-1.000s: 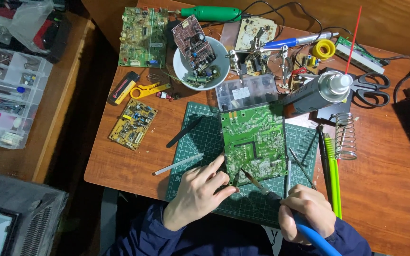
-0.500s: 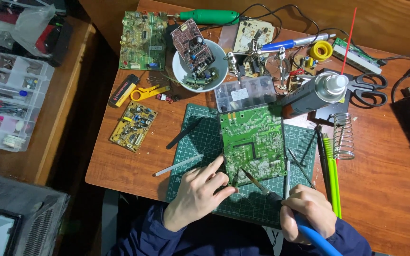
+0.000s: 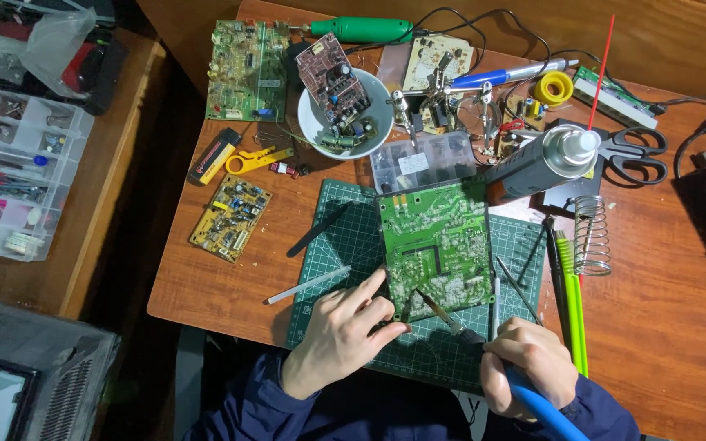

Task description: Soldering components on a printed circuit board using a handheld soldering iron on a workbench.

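Note:
A green circuit board (image 3: 439,245) lies solder side up on a dark green cutting mat (image 3: 345,245). My left hand (image 3: 341,335) rests on the mat and pinches the board's near left corner. My right hand (image 3: 529,367) grips a blue-handled soldering iron (image 3: 533,400); its tip (image 3: 420,294) touches the board's near edge. A pair of tweezers (image 3: 507,282) lies on the mat just right of the board.
A white bowl (image 3: 312,122) holding a brown circuit board, a clear parts box (image 3: 422,159), a spray can (image 3: 537,163), scissors (image 3: 635,151), a coil iron stand (image 3: 590,233), other circuit boards (image 3: 247,57) and a green rotary tool (image 3: 361,30) crowd the wooden table. A compartment organiser (image 3: 18,171) sits at left.
Both hands hold almost the same place; the view has shifted slightly. The iron tip stays at the board's near edge.

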